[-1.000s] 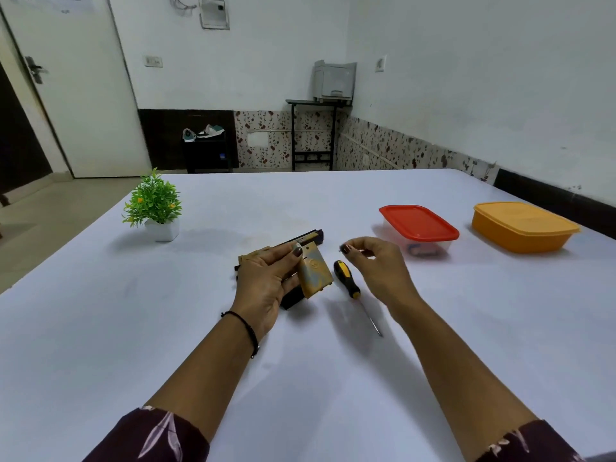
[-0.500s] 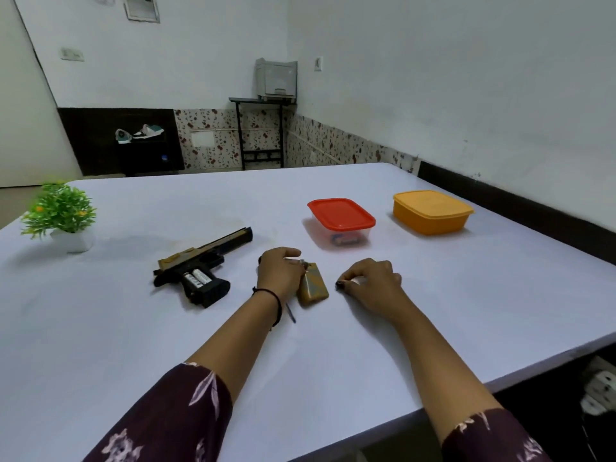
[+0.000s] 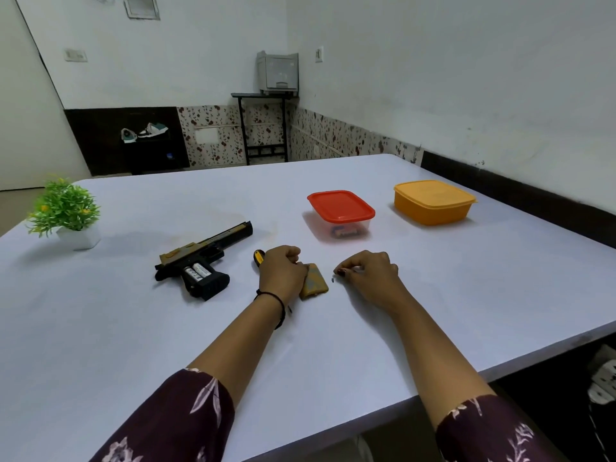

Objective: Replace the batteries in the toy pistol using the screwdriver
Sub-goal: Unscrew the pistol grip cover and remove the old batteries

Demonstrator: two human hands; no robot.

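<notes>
While the left hand (image 3: 283, 275) is resting knuckles-up on the table (image 3: 333, 361), its fingers are curling down over the screwdriver (image 3: 259, 256), whose yellow-and-black handle is poking out on the far side. Whether they are actually gripping it I cannot tell. On the right hand (image 3: 370, 278) the fingers are bending loosely, tips drawn close together on the surface with nothing visibly pinched. A tiny dark screw (image 3: 333, 280) is lying just beside them. Between the hands the gold battery cover (image 3: 316, 281) is lying flat, touching the left hand. Further left the toy pistol (image 3: 200, 253) is lying on its side, its grip open and two batteries (image 3: 197, 271) showing inside.

Farther out, the pale table is carrying a red-lidded clear box (image 3: 340, 208), an orange box (image 3: 433, 201) beside it, and a small potted plant (image 3: 65, 211) near the left edge. White walls (image 3: 433, 78) with floral skirting (image 3: 213, 135) are enclosing the room. In the corner a grey printer (image 3: 278, 70) is sitting on a black stand (image 3: 260, 95).

A second ago the left hand was holding pistol and cover together, and the screwdriver was lying free between the hands. Half a second ago its handle was hidden.
</notes>
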